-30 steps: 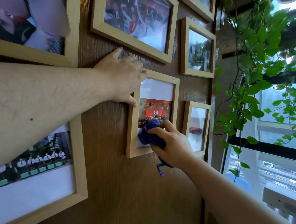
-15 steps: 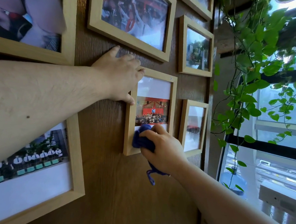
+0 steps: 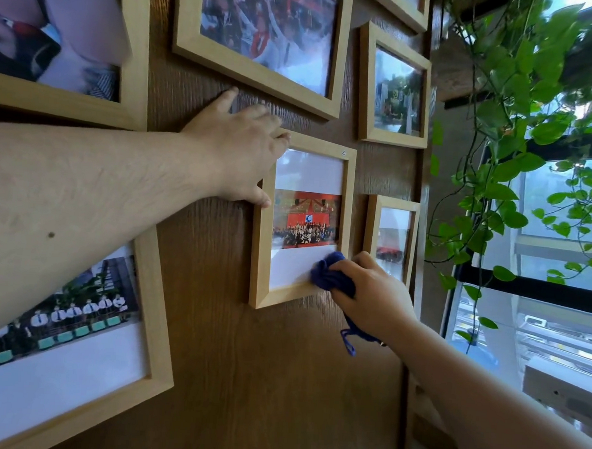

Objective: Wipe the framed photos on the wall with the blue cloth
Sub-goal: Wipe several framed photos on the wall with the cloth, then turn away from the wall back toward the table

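Observation:
Several light wooden framed photos hang on a dark wood wall (image 3: 262, 377). The middle frame (image 3: 261, 257) holds a photo of a group before a red backdrop. My left hand (image 3: 238, 152) lies flat on the wall, fingers over that frame's top left corner, thumb on its left edge. My right hand (image 3: 373, 297) presses a bunched blue cloth (image 3: 329, 274) against the glass at the frame's lower right corner. A loop of the cloth dangles below my wrist.
Larger frames hang upper left (image 3: 134, 78), top centre (image 3: 261, 81) and lower left (image 3: 155, 337); smaller ones sit right (image 3: 366, 90) and lower right (image 3: 373, 225). A trailing green vine (image 3: 505, 139) hangs by the window (image 3: 557, 306) just past the wall's right edge.
My right hand slid the blue cloth from the frame's lower left area across to its lower right corner. My left hand stayed on the frame's top left corner.

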`<control>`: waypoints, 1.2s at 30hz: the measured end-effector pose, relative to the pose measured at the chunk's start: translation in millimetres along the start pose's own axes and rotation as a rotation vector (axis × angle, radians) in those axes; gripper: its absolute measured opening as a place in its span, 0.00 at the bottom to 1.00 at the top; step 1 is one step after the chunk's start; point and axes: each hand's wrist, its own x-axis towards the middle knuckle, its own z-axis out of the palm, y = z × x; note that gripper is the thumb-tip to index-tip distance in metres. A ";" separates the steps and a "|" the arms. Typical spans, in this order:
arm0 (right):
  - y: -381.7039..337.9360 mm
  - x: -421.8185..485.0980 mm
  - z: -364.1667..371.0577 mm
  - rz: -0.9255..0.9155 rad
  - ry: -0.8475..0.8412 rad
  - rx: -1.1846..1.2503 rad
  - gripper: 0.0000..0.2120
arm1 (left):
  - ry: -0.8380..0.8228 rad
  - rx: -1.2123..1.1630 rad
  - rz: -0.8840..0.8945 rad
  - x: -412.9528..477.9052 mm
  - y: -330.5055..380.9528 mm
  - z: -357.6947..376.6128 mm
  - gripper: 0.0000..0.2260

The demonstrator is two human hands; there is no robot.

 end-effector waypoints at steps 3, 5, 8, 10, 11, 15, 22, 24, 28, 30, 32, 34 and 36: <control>-2.7 -0.6 -6.1 -0.015 0.025 -0.022 0.19 | 0.010 -0.053 -0.006 -5.5 -2.1 3.0 0.41; -7.5 -1.5 -13.4 -0.029 0.049 -0.042 0.19 | 0.046 -0.105 -0.004 -13.3 -3.3 6.1 0.39; -17.2 -4.2 -29.1 -0.054 0.083 -0.068 0.19 | 0.130 -0.184 0.039 -30.5 1.8 6.3 0.37; -27.5 -7.8 -43.1 -0.062 0.095 -0.117 0.19 | 0.189 -0.216 0.100 -45.0 9.2 4.3 0.36; -32.4 -10.3 -50.0 -0.060 0.102 -0.145 0.19 | 0.209 -0.224 0.132 -51.8 13.9 3.2 0.36; -49.4 -27.9 -78.5 -0.010 0.108 -0.227 0.18 | 0.248 -0.299 0.228 -75.3 33.0 1.3 0.35; -73.8 -89.4 -130.9 0.026 0.070 -0.456 0.17 | 0.385 -0.506 0.340 -118.9 56.1 3.4 0.33; -78.5 -116.8 -144.9 0.037 0.034 -0.544 0.17 | 0.400 -0.575 0.381 -126.3 67.5 -2.5 0.32; -87.9 -173.9 -171.1 0.087 -0.019 -0.667 0.17 | 0.498 -0.700 0.472 -137.2 98.0 -21.9 0.30; -93.7 -206.5 -185.0 0.128 -0.033 -0.703 0.17 | 0.556 -0.755 0.531 -143.6 119.1 -35.1 0.29; -97.6 -243.5 -200.4 0.195 -0.058 -0.740 0.18 | 0.615 -0.795 0.585 -154.4 142.4 -53.5 0.30; -101.7 -279.4 -215.5 0.266 -0.080 -0.771 0.18 | 0.655 -0.825 0.647 -167.3 166.6 -72.3 0.30; -107.6 -316.4 -230.1 0.331 -0.106 -0.808 0.19 | 0.681 -0.883 0.705 -180.9 191.1 -92.4 0.29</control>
